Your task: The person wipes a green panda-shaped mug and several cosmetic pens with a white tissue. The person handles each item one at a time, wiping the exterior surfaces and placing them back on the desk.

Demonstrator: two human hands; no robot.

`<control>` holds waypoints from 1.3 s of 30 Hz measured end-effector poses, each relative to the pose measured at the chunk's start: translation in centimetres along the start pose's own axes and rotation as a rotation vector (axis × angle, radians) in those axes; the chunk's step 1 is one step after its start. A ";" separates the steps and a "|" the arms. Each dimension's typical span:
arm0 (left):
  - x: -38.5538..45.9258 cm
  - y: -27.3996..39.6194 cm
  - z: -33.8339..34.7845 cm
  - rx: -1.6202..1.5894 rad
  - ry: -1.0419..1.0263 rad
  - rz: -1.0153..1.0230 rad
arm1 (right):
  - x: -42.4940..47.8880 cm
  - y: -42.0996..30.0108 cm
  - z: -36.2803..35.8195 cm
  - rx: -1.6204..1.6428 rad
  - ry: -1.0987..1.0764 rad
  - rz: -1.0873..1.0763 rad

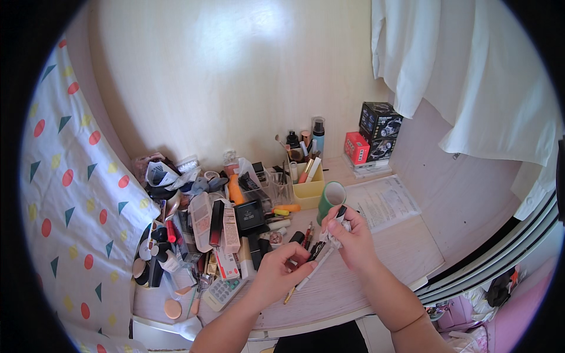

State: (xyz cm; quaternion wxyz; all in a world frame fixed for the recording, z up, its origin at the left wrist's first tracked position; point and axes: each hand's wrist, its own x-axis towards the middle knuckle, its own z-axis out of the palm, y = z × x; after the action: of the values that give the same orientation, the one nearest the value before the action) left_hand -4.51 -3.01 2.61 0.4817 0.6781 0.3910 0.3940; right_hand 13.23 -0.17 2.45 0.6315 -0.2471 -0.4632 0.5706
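Observation:
My left hand [284, 271] grips the lower end of a slim black cosmetic tube [317, 250] that bears white writing. In my right hand [351, 238] is a crumpled white tissue [340, 236], wrapped about the upper part of what looks like the same tube. A black end [341, 211] sticks out past my right thumb. Beneath both hands, a thin white stick [314, 271] and a gold-tipped pencil [289, 296] lie slanted on the desk. A green cylindrical cup [325, 205] stands just beyond my right fingers.
Cosmetics crowd the desk's left half, among them a black compact [250, 217] and a grey remote control [223, 293]. Behind stands a yellow organizer [309, 189] with brushes. Papers in a plastic sleeve [384, 203] lie right, before stacked boxes [379, 128]. A patterned curtain [84, 212] hangs left.

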 end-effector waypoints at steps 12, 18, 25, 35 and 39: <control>0.0 -0.6 0.3 -0.058 -0.011 0.002 | -0.8 0.6 1.0 -0.194 -0.121 0.008; 0.0 -1.2 0.1 -0.265 -0.213 -0.064 | -0.6 0.2 0.3 -0.076 -0.074 0.079; 0.0 -0.6 0.1 -0.342 -0.272 -0.110 | -0.2 0.0 -0.1 -0.043 -0.029 0.008; 0.1 -1.8 0.2 -0.100 -0.056 -0.028 | 0.2 -0.4 0.0 0.087 0.001 -0.025; 0.0 0.0 0.7 0.106 0.096 0.097 | -0.1 0.5 -0.1 -0.121 0.007 -0.006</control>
State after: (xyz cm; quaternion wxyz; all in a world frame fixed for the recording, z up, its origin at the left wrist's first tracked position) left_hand -3.91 -3.25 2.49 0.4062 0.7013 0.4006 0.4275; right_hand 13.09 -0.09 1.91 0.6186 -0.2856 -0.4955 0.5388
